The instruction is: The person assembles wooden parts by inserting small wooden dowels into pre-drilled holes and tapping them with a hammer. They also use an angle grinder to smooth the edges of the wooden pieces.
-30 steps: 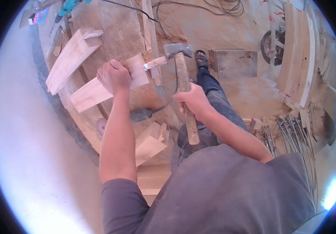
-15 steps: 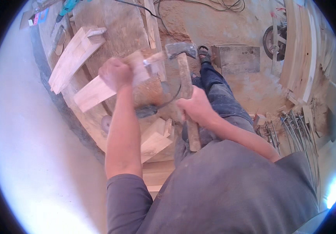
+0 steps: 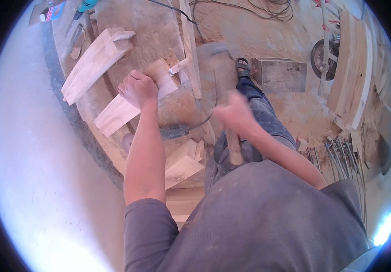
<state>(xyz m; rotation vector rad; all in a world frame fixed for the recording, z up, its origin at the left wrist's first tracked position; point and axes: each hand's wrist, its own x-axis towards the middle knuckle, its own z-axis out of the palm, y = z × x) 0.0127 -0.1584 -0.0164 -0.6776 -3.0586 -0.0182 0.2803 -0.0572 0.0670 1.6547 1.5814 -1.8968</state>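
Observation:
My left hand is closed over a pale wooden piece on the dusty workbench. Beside its knuckles sits a squared wooden block. At the block's right end is a short wooden-handled tool with a metal collar, perhaps a chisel; its tip is hidden. My right hand grips a hammer by its wooden handle, in front of my legs. The hammer's metal head, blurred by motion, is raised to the right of the block and apart from it.
Another shaped wooden piece lies farther left, near a teal power tool. A dark corded grinder rests close to my left forearm. Wood offcuts lie nearer me. Right are a metal box, a wheel and leaning boards.
The hammer and my right hand have moved slightly right and are now blurred. My left hand stays on the wooden piece. The whole view has shifted a little.

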